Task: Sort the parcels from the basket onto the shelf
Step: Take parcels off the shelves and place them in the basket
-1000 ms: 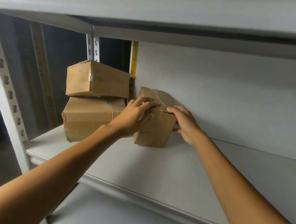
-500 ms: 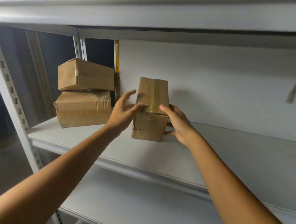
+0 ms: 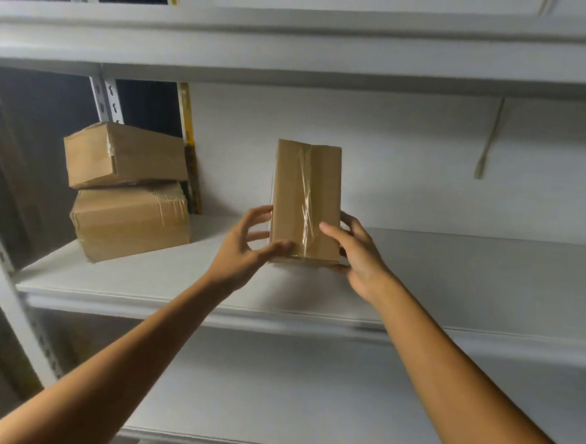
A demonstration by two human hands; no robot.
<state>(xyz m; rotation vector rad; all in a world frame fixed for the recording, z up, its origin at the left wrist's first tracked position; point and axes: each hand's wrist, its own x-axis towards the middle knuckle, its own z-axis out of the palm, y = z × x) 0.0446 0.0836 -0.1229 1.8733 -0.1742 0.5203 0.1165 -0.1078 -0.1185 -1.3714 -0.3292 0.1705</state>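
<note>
Grey-white metal shelving fills the view, with a pale back wall (image 3: 409, 153) behind it. Its middle shelf board (image 3: 470, 277) runs across the centre of the frame, an upper board (image 3: 295, 50) crosses near the top, and a lower board (image 3: 274, 399) lies beneath. A slotted upright post (image 3: 106, 102) stands at the upper left, and another slotted post (image 3: 2, 266) slants down the left edge.

At the centre, both bare arms reach in from the bottom corners and hold one tall cardboard parcel (image 3: 292, 187) upright over the middle shelf board. A strip of clear tape (image 3: 306, 202) runs down its front face. The left hand (image 3: 241, 256) grips its lower left side, thumb pressed on the front face near the bottom corner and fingers curled round the left edge. The right hand (image 3: 359, 256) grips the lower right side, thumb on the front and fingers wrapped behind and beneath. Whether the parcel's bottom edge touches the board cannot be told.

On the left of the same board sit two more cardboard boxes, well apart from the held parcel. The top box (image 3: 127, 155) lies askew on the bottom box (image 3: 130, 224), both taped. Just behind them a yellow strip (image 3: 189, 147) runs up the back. At the upper right a loose tape strip (image 3: 488, 144) hangs from the underside of the upper board.
</note>
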